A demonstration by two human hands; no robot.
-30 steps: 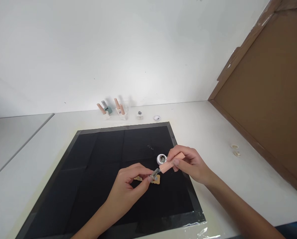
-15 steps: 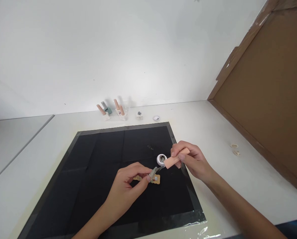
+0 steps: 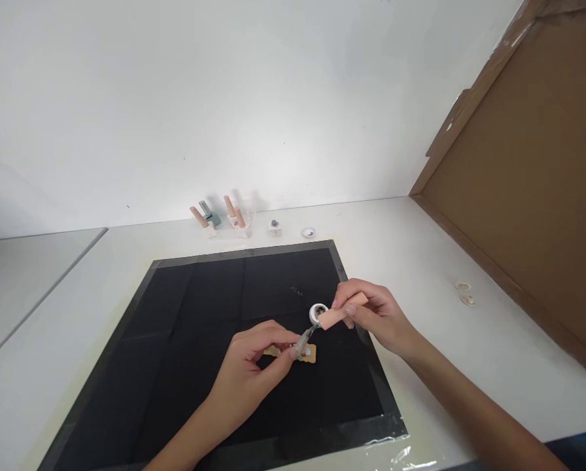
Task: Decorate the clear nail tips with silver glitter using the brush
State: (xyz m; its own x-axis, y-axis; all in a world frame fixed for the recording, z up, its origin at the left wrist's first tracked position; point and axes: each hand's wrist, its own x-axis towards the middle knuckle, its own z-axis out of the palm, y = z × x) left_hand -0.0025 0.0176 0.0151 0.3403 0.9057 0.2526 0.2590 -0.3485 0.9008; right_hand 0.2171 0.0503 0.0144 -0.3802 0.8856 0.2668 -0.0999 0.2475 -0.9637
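Observation:
My left hand (image 3: pixel 256 356) pinches a small, greyish, tapered piece (image 3: pixel 301 343) between thumb and fingertips; its kind is unclear. In my right hand (image 3: pixel 371 311) is a nail polish brush (image 3: pixel 343 311) with a flat peach handle, its dark tip angled down-left and touching or nearly touching the greyish piece. Behind the brush sits a small round white pot (image 3: pixel 317 313) with dark, speckled contents. Under my left fingers, a yellow wavy-edged piece (image 3: pixel 310 354) with pale and coloured bits on it lies on the black mat (image 3: pixel 199 379), partly hidden.
Several nail polish bottles (image 3: pixel 241 226) with peach or grey caps stand by the wall. A short clear bottle (image 3: pixel 275 228) and a small white lid (image 3: pixel 308 233) are to their right. Two small cream pieces (image 3: pixel 467 300) lie at right, near a brown cardboard panel (image 3: pixel 523 196).
My right hand has shifted slightly left, bringing the brush tip closer to the greyish piece. My left hand has hardly moved.

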